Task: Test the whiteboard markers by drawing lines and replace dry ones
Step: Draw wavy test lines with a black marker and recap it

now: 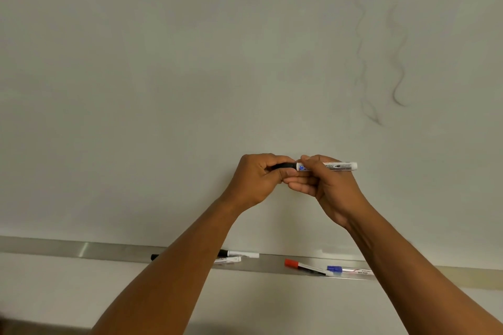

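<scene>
I hold a white marker (340, 166) level in front of the whiteboard (190, 76). My left hand (258, 179) grips its black cap (283, 165) at the left end. My right hand (326, 187) pinches the white barrel just right of the cap. The cap sits against the barrel. Two faint, pale grey wavy lines (397, 62) run down the board at the upper right.
The metal tray (95, 251) under the board holds several markers: a black-capped one (239, 254), a white one (228, 260) beneath it, a red-capped one (302, 266) and a blue-capped one (345, 270). A black cap end (154, 256) shows left of my left forearm.
</scene>
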A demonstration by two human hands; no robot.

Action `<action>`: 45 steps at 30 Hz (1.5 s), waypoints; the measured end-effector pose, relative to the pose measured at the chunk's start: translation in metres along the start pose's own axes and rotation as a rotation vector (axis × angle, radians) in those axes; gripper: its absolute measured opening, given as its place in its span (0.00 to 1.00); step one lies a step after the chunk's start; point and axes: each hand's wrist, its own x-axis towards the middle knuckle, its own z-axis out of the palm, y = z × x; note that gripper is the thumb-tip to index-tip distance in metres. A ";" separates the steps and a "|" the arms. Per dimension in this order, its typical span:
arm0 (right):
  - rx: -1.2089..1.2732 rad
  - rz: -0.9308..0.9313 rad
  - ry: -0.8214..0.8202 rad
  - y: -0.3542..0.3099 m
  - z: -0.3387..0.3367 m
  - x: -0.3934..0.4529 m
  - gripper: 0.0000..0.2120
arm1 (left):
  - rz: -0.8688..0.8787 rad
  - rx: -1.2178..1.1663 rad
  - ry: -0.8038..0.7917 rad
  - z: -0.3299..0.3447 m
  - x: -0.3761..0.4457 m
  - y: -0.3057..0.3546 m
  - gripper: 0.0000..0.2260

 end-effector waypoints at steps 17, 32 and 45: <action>-0.258 -0.336 -0.001 -0.044 -0.012 -0.005 0.12 | 0.045 0.031 -0.153 -0.011 0.047 0.036 0.16; -0.357 -0.813 0.076 -0.138 0.015 0.008 0.13 | 0.415 0.369 -0.075 -0.044 0.120 0.129 0.20; -0.548 -0.929 0.293 -0.179 0.013 0.040 0.08 | 0.784 1.225 0.324 -0.085 0.180 0.136 0.27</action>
